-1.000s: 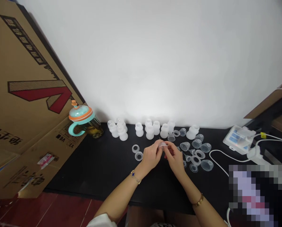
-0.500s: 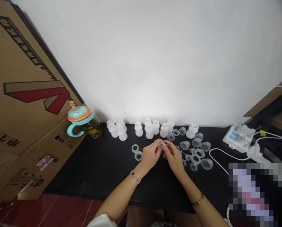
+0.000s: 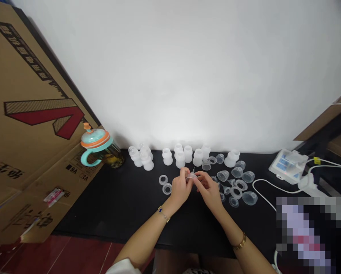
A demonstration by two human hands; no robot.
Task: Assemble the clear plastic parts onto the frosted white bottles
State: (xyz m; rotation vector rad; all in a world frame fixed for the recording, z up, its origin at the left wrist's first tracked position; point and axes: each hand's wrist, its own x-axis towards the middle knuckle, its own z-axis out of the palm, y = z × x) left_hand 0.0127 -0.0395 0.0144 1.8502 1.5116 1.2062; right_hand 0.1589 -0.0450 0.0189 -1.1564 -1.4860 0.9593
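Both hands meet over the black table around a bottle nipple (image 3: 193, 171), its narrow tip pointing up, in what looks like a clear collar ring (image 3: 191, 176). My left hand (image 3: 182, 185) pinches the left side of this piece. My right hand (image 3: 207, 188) grips its right side with thumb and fingers. Fingers cover much of the piece. Left of my left hand lie two loose collar rings (image 3: 167, 188). Right of my right hand are several clear domed caps (image 3: 223, 176), nipples (image 3: 227, 190) and rings (image 3: 236, 192).
White bottle bodies (image 3: 180, 160) stand along the wall. Three capped bottles (image 3: 146, 159) are grouped at the left. A jug with a turquoise handle (image 3: 97, 146) stands beside a large cardboard box (image 3: 30, 152). A white plastic box (image 3: 287, 166) and a cable (image 3: 266, 182) lie at right.
The piece in my fingers has tipped, and its pointed tip now shows above. My left fingers have risen slightly around it. The bottles and loose parts lie as before.
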